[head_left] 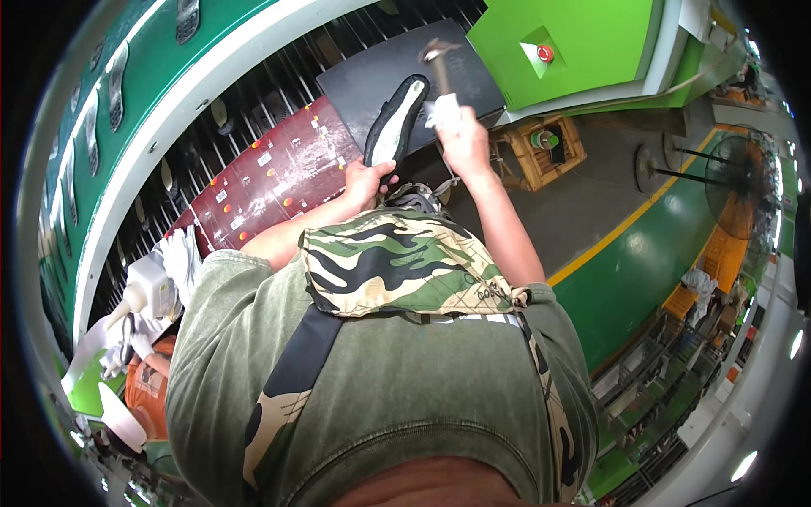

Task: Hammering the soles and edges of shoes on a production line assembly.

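Observation:
My left hand (365, 182) grips the lower end of a shoe sole (395, 121), black-edged with a pale inner face, held upright over a dark mat (355, 84). My right hand (463, 135) is raised beside the sole and closed round a hammer handle wrapped in white; the hammer head (436, 52) sits just above and to the right of the sole's tip. A camouflage apron and green shirt cover the lower middle of the view and hide my forearms' lower parts.
A dark red tray (270, 182) with small orange dots lies left of the mat on a slatted conveyor. White gloves and a white squeeze bottle (148, 287) lie at far left. A green machine with a red button (546, 53), a wooden crate (545, 152) and a standing fan (743, 177) are to the right.

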A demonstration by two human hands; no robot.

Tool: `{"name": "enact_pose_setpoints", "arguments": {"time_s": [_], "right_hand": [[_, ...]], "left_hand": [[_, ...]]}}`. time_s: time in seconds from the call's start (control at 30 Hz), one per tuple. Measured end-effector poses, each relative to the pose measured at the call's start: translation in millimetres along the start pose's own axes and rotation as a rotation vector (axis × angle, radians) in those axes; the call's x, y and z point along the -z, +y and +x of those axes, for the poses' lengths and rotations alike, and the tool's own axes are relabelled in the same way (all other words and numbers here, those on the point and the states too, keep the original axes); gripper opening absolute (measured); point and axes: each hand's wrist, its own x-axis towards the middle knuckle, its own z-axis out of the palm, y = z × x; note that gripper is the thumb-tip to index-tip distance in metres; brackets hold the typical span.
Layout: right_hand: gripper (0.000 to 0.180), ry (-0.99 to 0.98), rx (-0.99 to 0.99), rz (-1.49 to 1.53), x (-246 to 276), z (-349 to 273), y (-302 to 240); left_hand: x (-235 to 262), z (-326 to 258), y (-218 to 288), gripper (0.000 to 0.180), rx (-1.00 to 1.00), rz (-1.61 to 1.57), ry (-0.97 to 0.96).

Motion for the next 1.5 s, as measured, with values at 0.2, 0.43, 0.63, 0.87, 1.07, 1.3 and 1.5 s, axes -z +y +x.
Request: {"name": "enact_pose_setpoints", "arguments": {"time_s": [0.2, 0.43, 0.63, 0.87, 1.07, 1.3, 1.5], "right_hand": [[0.038, 0.135, -0.026, -0.099, -16, 0, 26], [0.034, 0.086, 0.142, 0.194, 20, 24, -4], [0.032, -0.344, 0.077, -0.195, 10, 36, 35], [0.029, -0.384, 0.075, -0.086, 24, 15, 49], [0.029, -0.416, 0.11, -0.11, 26, 9, 69], [0.031, -0.152, 0.216, 0.536, 45, 4, 47], [0.029, -0.38, 0.215, 0.079, 46, 19, 49]], "left_hand": [[-2, -1, 0, 0.028, -0.016, -0.074, -0.021], [-5, 5, -4, 0.027, -0.029, -0.103, 0.004], [-2, 11, -1, 0.03, -0.033, -0.074, 0.038], [-6, 12, 10, 0.031, 0.001, -0.01, 0.078], [-9, 10, 11, 0.033, 0.001, 0.019, 0.094], [-7, 10, 21, 0.033, 0.024, -0.012, 0.097], [-9, 10, 14, 0.033, 0.045, 0.061, 0.145]]}}
